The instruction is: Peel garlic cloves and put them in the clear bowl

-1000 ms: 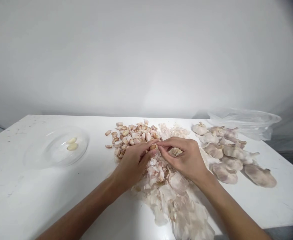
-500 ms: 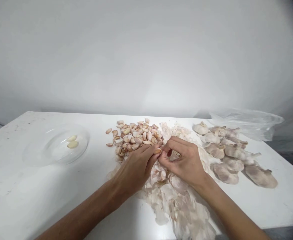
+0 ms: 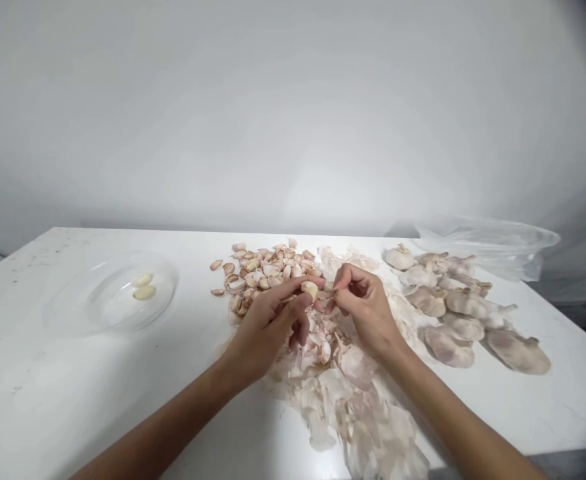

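Note:
My left hand (image 3: 267, 327) pinches a garlic clove (image 3: 309, 289) between thumb and fingers, just above a heap of papery skins (image 3: 353, 393). Its pale flesh shows at the tip. My right hand (image 3: 365, 307) is closed in a pinch at the clove's right side, gripping a bit of its skin. A pile of unpeeled cloves (image 3: 267, 270) lies right behind my hands. To the left stands a clear glass bowl (image 3: 73, 313) with two peeled cloves (image 3: 143, 287) in it.
Several whole garlic bulbs (image 3: 465, 313) lie at the right on the white table (image 3: 47, 400). A crumpled clear plastic bag (image 3: 493, 243) sits behind them near the table's right edge. A pale wall rises behind the table.
Both hands have lifted a little and drawn slightly apart. The clove has turned, and more of its pale peeled surface shows. My right fingers have pulled skin off to the right.

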{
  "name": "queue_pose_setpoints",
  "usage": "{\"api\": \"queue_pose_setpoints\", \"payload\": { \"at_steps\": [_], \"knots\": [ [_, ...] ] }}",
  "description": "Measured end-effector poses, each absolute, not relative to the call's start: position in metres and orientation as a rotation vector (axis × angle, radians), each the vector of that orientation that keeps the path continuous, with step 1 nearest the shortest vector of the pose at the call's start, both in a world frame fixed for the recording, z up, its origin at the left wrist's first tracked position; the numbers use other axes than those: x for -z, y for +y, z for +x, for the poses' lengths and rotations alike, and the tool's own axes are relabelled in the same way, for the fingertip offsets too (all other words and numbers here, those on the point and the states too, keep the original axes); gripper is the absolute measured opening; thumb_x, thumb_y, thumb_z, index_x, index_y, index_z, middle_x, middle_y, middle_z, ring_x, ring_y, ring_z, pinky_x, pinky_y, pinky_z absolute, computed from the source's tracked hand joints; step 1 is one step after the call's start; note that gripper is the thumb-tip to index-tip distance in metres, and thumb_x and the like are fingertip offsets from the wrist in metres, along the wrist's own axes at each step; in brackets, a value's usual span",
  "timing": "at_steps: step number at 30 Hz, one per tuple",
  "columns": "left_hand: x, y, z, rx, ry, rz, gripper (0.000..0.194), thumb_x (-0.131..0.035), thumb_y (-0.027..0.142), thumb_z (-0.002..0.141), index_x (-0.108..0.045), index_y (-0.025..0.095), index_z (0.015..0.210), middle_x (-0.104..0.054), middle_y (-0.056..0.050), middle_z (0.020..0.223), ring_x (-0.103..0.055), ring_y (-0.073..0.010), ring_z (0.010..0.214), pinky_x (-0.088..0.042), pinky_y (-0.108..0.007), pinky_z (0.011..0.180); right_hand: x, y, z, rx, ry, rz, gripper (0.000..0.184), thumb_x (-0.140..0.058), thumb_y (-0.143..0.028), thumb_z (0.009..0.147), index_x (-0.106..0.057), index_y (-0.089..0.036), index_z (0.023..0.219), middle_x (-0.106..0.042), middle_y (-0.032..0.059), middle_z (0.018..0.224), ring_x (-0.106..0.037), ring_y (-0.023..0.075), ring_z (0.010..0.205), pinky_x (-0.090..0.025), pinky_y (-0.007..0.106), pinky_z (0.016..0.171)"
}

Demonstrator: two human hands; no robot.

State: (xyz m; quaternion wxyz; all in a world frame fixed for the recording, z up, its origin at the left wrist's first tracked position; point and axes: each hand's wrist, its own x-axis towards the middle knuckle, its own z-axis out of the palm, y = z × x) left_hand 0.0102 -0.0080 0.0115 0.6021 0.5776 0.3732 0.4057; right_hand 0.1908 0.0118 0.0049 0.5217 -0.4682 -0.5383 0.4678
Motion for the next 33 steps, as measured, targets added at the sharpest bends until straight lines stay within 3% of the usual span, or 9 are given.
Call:
{"api": "queue_pose_setpoints", "payload": {
  "at_steps": [3, 10, 13, 16, 19, 21, 23, 29, 33],
  "knots": [
    [-0.007, -0.004, 0.012, -1.03, 0.836, 1.234, 0.038, -0.054, 0.046, 0.101, -0.063, 0.017, 0.123, -0.053, 0.005, 0.055, -0.043, -0.0095, 0.048, -0.038, -0.02, 0.048, -0.003, 0.011, 0.188, -1.171, -1.277, -1.121, 0.016, -0.062, -0.018, 0.071, -0.048, -0.023, 0.064, -0.052, -0.0056, 0.056, -0.044, 0.0103, 0.048, -0.033, 0.024, 0.047],
    [-0.003, 0.008, 0.005, -1.239, 1.038, 1.157, 0.033, -0.058, 0.049, 0.098, -0.057, 0.019, 0.083, -0.056, 0.004, 0.059, -0.049, -0.0089, 0.052, -0.038, -0.019, 0.048, -0.013, 0.006, 0.191, -0.858, -1.642, -1.183, 0.018, -0.057, -0.009, 0.069, -0.048, -0.021, 0.06, -0.046, -0.006, 0.055, -0.039, 0.01, 0.052, -0.029, 0.023, 0.048],
    [-0.003, 0.008, 0.004, -1.191, 1.05, 1.228, 0.029, -0.059, 0.047, 0.097, -0.067, 0.019, 0.104, -0.06, 0.003, 0.063, -0.055, -0.0119, 0.058, -0.045, -0.021, 0.056, -0.017, 0.007, 0.194, -0.874, -1.891, -1.198, 0.019, -0.054, -0.007, 0.078, -0.064, -0.02, 0.067, -0.063, -0.0023, 0.064, -0.055, 0.0129, 0.058, -0.041, 0.025, 0.054],
    [-0.002, 0.005, 0.006, -1.137, 1.084, 1.357, 0.041, -0.06, 0.045, 0.097, -0.066, 0.021, 0.13, -0.063, 0.001, 0.067, -0.057, -0.0149, 0.061, -0.048, -0.025, 0.057, -0.02, 0.007, 0.194, -0.859, -1.901, -1.202, 0.016, -0.06, -0.02, 0.091, -0.075, -0.022, 0.084, -0.074, 0.001, 0.081, -0.064, 0.0161, 0.07, -0.048, 0.028, 0.062],
    [-0.002, 0.003, 0.007, -1.135, 1.128, 1.552, 0.036, -0.06, 0.042, 0.098, -0.071, 0.025, 0.128, -0.07, -0.005, 0.091, -0.061, -0.0162, 0.069, -0.05, -0.027, 0.063, -0.019, 0.006, 0.192, -0.931, -1.797, -1.181, 0.018, -0.066, -0.038, 0.095, -0.075, -0.023, 0.101, -0.074, 0.0019, 0.088, -0.066, 0.0169, 0.075, -0.048, 0.028, 0.064],
    [-0.003, 0.002, 0.007, -1.158, 1.115, 1.664, 0.031, -0.06, 0.039, 0.098, -0.074, 0.028, 0.124, -0.07, -0.007, 0.111, -0.065, -0.0196, 0.088, -0.052, -0.03, 0.076, -0.018, 0.005, 0.19, -1.007, -1.752, -1.146, 0.023, -0.063, -0.043, 0.097, -0.074, -0.023, 0.102, -0.072, 0.0011, 0.083, -0.064, 0.0159, 0.072, -0.047, 0.027, 0.064],
    [-0.003, 0.002, 0.007, -1.172, 1.09, 1.687, 0.029, -0.06, 0.037, 0.098, -0.075, 0.03, 0.122, -0.068, -0.007, 0.118, -0.064, -0.0217, 0.101, -0.051, -0.031, 0.086, -0.017, 0.004, 0.188, -1.041, -1.729, -1.126, 0.026, -0.059, -0.044, 0.1, -0.072, -0.022, 0.098, -0.067, -0.0004, 0.075, -0.061, 0.0147, 0.066, -0.045, 0.026, 0.061],
    [0.001, 0.005, 0.006, -1.208, 0.947, 1.252, 0.039, -0.06, 0.041, 0.098, -0.067, 0.024, 0.133, -0.066, -0.002, 0.083, -0.061, -0.0163, 0.08, -0.05, -0.028, 0.077, -0.011, 0.003, 0.186, -0.939, -1.785, -1.139, 0.019, -0.056, -0.028, 0.099, -0.063, -0.021, 0.083, -0.055, -0.0026, 0.068, -0.049, 0.0128, 0.062, -0.037, 0.025, 0.056],
    [0.004, 0.01, 0.005, -1.288, 0.906, 1.096, 0.045, -0.061, 0.042, 0.098, -0.062, 0.021, 0.138, -0.064, -0.001, 0.081, -0.06, -0.0149, 0.08, -0.049, -0.026, 0.077, -0.007, 0.003, 0.187, -0.966, -1.91, -1.158, 0.033, -0.059, -0.026, 0.097, -0.051, -0.021, 0.066, -0.051, -0.0036, 0.059, -0.047, 0.0119, 0.055, -0.038, 0.026, 0.055]
  ]
}}
